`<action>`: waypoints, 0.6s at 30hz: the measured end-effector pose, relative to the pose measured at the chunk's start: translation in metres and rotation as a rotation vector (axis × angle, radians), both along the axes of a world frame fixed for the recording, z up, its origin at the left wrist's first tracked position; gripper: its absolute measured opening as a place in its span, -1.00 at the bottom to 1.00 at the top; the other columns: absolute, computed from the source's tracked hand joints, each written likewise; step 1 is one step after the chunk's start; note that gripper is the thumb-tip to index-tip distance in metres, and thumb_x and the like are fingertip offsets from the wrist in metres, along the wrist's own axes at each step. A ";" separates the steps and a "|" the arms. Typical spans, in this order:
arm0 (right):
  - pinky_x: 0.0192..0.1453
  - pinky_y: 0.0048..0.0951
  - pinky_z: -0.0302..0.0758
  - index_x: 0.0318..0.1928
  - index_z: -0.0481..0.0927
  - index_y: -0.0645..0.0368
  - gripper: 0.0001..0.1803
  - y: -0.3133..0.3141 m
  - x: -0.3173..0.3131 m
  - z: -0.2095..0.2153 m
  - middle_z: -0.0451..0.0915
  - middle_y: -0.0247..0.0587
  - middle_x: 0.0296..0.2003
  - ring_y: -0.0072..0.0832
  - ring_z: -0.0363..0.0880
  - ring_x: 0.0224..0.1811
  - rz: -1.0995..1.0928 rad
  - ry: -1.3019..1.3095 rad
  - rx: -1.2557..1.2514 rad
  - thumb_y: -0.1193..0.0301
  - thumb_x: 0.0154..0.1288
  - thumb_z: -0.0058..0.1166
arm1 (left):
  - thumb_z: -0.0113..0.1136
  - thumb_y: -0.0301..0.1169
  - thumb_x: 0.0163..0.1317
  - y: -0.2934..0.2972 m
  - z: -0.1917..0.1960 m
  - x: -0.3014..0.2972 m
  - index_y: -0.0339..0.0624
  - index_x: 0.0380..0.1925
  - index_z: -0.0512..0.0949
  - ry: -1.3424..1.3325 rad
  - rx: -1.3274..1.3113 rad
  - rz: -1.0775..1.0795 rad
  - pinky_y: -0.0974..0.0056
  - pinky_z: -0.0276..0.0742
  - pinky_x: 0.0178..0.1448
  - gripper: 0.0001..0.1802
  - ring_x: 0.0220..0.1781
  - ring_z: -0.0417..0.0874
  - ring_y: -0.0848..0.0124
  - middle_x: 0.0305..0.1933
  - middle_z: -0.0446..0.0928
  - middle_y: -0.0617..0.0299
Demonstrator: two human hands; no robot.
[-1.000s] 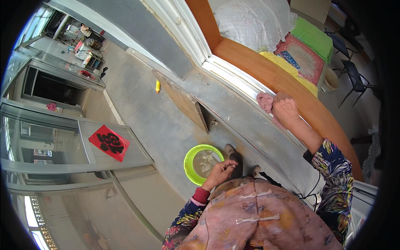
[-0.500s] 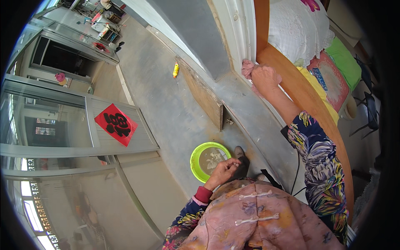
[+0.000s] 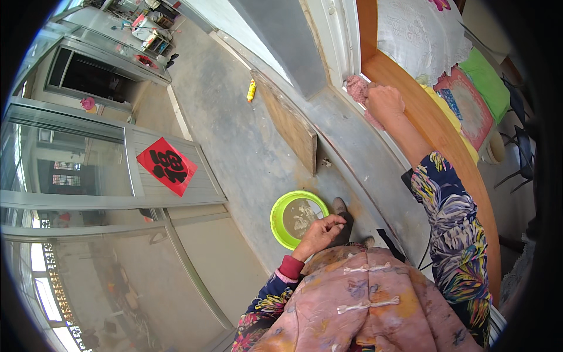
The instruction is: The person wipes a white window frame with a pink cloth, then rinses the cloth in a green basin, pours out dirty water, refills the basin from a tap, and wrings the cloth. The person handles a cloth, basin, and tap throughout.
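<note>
The right hand (image 3: 384, 101) is closed around a pink rag (image 3: 356, 89), pressing it against the white window frame (image 3: 334, 41) just above the orange wooden sill (image 3: 410, 100). The rag looks soft, light and limp, probably damp, so it is best bunched in the whole palm. Well below the rag, the left hand (image 3: 319, 232) hangs loosely curled and empty beside the green basin (image 3: 278, 226).

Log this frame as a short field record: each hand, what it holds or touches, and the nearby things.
right hand: raised, pressing a crumpled pink cloth against the white window frame
left hand: low, fingers curled, nothing visibly held
nearest to left hand: round lime-green plastic basin with murky water, on the grey concrete floor
also: flat wooden board leaning on the wall
</note>
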State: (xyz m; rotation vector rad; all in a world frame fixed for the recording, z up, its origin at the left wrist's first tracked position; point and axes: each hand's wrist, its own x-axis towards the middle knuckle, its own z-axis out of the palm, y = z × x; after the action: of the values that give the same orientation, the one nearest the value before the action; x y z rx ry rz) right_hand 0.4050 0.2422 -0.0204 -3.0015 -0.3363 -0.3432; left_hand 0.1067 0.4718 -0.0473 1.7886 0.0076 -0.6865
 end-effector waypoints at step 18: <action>-0.09 -0.08 0.53 -0.21 0.57 0.19 -0.68 -0.255 -0.416 0.023 0.58 -0.04 -0.24 -0.09 0.59 -0.10 -0.381 0.134 0.055 0.47 -0.08 0.22 | 0.08 -0.40 0.42 -0.095 -0.001 -0.077 -0.19 0.00 0.55 0.041 -0.172 -0.299 0.44 0.25 -0.45 -0.78 -0.53 0.29 0.67 -0.56 0.33 0.49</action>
State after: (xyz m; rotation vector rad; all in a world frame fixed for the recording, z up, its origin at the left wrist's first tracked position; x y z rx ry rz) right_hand -0.0111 -0.0130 0.0026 -2.9996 0.2566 -0.1730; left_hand 0.0298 0.3764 -0.0485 1.6248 -0.2887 -0.9089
